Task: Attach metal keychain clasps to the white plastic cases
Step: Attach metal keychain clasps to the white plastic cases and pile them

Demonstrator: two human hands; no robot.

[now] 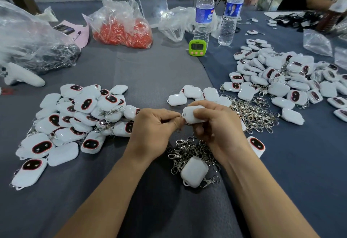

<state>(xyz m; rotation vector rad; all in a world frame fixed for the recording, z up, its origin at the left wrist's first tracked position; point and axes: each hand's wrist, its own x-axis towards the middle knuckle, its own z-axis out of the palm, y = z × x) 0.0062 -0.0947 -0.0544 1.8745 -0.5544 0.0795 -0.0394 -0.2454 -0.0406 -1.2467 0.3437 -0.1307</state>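
- My right hand point(216, 125) grips the white plastic case point(191, 114), thumb across its face and fingers curled beneath, raised above the table
- The case's long axis runs left to right; its loop end points at my left hand point(155, 123) and meets the fingertips
- My left thumb and forefinger pinch a metal clasp point(182, 116), mostly hidden, at that loop end
- Judgement: the left hand, being nearer the loop, threads the ring; the right only steadies
- Heap of loose clasps point(189, 153) lies just below both hands
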